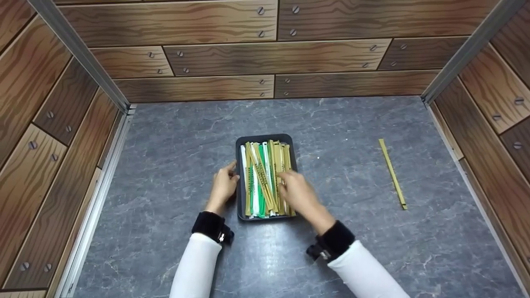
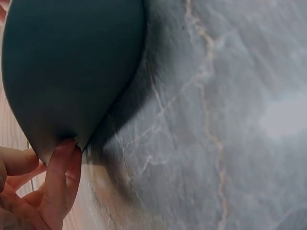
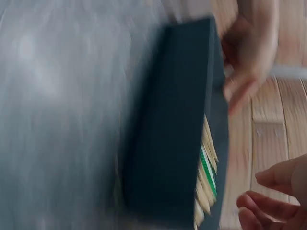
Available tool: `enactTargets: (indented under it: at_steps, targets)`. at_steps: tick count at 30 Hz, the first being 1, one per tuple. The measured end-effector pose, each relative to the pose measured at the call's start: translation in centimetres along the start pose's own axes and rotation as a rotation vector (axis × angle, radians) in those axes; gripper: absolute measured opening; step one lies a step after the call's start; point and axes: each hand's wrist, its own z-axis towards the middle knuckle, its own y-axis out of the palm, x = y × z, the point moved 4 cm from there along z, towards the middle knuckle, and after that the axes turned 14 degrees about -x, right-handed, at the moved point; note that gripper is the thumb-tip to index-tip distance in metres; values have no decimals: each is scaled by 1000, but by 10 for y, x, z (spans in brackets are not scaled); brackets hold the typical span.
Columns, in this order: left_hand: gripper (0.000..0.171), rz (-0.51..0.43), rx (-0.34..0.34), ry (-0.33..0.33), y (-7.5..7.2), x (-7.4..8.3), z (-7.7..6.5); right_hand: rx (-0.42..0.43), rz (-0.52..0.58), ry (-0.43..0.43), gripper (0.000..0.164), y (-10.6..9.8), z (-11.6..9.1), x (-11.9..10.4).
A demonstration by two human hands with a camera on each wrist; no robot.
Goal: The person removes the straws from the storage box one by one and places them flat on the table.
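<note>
Black tray (image 1: pixel 265 138): set around the centre of the grey bench (image 1: pixel 165 174), filled with gold, green and white stick packets (image 1: pixel 261 178).
Left hand (image 1: pixel 224 182): resting loosely against the tray's left wall.
Right hand (image 1: pixel 299 191): over the packets' right side, thumb and fingers apart, seemingly holding nothing.
Lone gold packet (image 1: pixel 392 174): lying well right of the tray.
Progress: apparently just begun, one packet outside, many left inside.

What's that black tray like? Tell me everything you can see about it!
The black tray is rectangular with rounded corners, low walls and a matt, plastic-looking finish. It sits open side up on the grey marbled surface, filled with slim gold, green and white packets. The left hand touches its left wall; the right hand is over its right side, contact unclear.
</note>
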Motion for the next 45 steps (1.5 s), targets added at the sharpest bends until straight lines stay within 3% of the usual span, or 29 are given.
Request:
enactTargets:
  at_steps: [3,8,13,17,20,37,45]
  targets:
    - [52,-9,-5,2,2,1,0,5,-16,28,37,12,4,-6]
    - [53,-26,-10,-3,2,1,1,34,-160,88,40,21,10,-2]
    - [53,-21,-9,0,1,1,1,-58,-258,151,53,30,16,7]
    - [51,-16,-4,-1,2,1,0,-124,-319,155,51,36,19,10]
    - [50,-2,0,-4,2,1,-1,-129,-333,140,51,38,20,11]
    - [52,-30,-11,-24,0,0,0,-74,-228,89,46,30,24,17]
    - [52,-34,-6,-15,1,0,0,-18,-67,149,53,26,21,24]
